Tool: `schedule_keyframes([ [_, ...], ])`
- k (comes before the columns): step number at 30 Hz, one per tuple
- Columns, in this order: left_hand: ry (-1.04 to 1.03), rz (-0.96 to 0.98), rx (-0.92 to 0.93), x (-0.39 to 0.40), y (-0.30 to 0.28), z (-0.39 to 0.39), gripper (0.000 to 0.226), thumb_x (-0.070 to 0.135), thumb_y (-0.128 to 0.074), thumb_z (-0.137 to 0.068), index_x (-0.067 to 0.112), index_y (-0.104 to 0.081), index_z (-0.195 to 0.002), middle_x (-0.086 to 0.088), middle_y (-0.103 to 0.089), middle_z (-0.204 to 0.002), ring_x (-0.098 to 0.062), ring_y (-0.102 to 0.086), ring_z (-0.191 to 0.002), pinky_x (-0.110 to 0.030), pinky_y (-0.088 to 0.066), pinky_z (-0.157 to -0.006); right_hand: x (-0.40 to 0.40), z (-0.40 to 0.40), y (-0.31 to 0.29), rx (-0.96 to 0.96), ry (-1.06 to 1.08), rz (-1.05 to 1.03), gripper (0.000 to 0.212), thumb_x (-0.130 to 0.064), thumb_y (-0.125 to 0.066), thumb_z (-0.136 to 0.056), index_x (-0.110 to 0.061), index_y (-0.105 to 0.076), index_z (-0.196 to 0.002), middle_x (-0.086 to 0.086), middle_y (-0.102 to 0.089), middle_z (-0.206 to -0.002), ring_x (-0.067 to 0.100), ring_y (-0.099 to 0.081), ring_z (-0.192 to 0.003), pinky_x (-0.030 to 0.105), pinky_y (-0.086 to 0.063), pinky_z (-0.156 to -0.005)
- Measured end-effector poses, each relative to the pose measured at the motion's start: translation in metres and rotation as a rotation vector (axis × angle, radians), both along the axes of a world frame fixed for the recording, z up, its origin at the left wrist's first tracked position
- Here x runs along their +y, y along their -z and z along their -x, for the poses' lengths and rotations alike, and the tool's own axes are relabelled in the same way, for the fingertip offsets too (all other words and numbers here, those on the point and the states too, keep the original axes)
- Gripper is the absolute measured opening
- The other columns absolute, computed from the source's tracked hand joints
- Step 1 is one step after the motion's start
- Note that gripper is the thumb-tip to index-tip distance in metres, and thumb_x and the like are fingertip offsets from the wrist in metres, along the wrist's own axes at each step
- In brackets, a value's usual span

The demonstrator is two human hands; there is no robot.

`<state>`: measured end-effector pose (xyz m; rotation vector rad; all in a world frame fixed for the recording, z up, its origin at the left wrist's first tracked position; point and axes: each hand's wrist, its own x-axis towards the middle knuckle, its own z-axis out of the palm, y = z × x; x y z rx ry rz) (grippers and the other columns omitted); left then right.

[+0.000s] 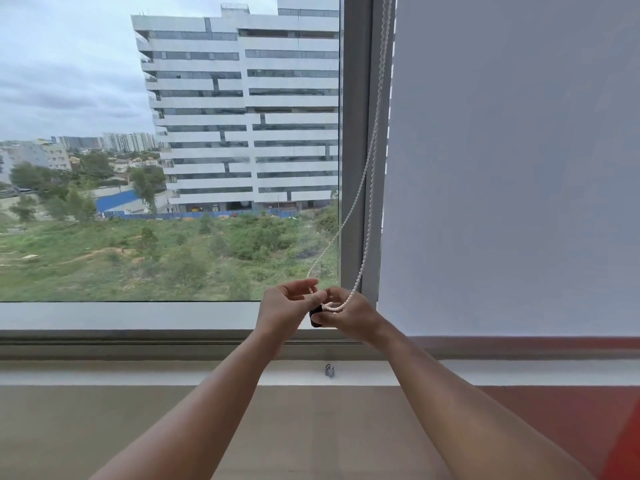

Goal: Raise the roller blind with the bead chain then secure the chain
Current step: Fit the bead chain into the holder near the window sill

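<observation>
1. Roller blind [512, 161] on the right pane: plain pale grey fabric, flat and smooth, its bottom edge hanging just above the sill. The left pane [166, 150] beside it is bare glass, and I see a white office block and scrubland through it.
2. Bead chain [370, 174]: small white beads, 2 strands running down along the grey window frame [356, 133] between the panes, then bowing left toward the hands.
3. Left hand [289, 303]: fingers half curled, thumb and forefinger pinching 1 strand where it comes down from the left.
4. Right hand [349, 311]: closed around a small dark piece [316, 315], with the chain's bottom loop draped across its fingers. I cannot tell what that dark piece is.
5. The 2 hands are touching, low in front of the frame.
6. A small metal clip [329, 370] sits on the white sill [138, 374] directly below the hands, well apart from the chain.
</observation>
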<state>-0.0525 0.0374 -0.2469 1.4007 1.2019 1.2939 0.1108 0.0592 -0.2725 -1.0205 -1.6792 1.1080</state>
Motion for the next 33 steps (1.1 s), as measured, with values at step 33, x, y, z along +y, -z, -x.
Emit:
schedule_keyframes([
  [33,0.18,-0.021,-0.06,0.002,0.013,0.002,0.017,0.017,-0.07,-0.093,0.008,-0.076,-0.107,-0.001,-0.078,-0.083,-0.014,-0.071,-0.081,-0.037,-0.06,-0.087,0.001,-0.002,-0.018,0.09,0.107,-0.003,0.037,-0.003,-0.084,-0.072,0.004,-0.066,-0.103,0.026,-0.072,-0.095,0.028,-0.071,-0.086,0.045,-0.059,-0.088],
])
